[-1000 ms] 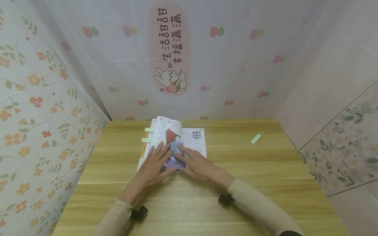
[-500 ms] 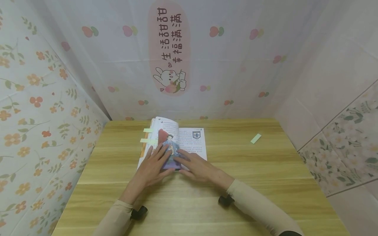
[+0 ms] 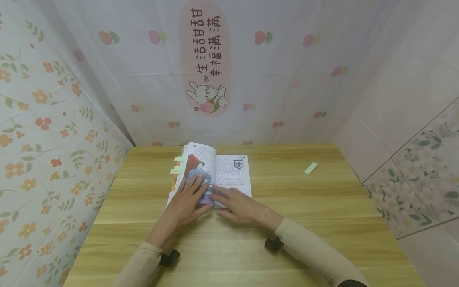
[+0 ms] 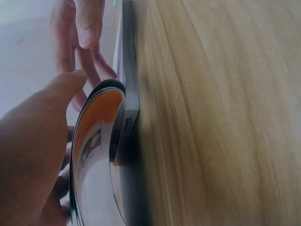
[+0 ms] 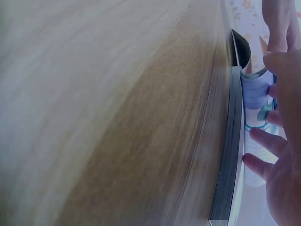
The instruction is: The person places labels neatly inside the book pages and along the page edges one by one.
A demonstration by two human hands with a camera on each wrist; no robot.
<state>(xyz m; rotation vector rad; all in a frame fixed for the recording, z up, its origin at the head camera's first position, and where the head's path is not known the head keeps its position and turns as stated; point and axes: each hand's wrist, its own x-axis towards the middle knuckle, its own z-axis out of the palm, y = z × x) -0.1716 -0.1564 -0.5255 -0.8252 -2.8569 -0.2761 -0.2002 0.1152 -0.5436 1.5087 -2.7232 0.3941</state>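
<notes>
An open book lies near the back of the table, left of the middle. Its left page carries a coloured picture of a seated figure in blue, its right page text and a shield emblem. My left hand rests on the left page with spread, fairly straight fingers. Beside the spine, my right hand touches the lower inner part of the pages with extended fingers. In the left wrist view the left pages bow upward under the hand. The right wrist view shows the thick page block flat on the wood.
Pale green sticky tabs stick out from the book's left edge. A loose green strip lies at the table's right. Patterned cloth hangs behind the wooden table.
The illustrated page has swung left, from standing near the spine to lying over the left side under my left hand. My right hand has shifted slightly downward and left.
</notes>
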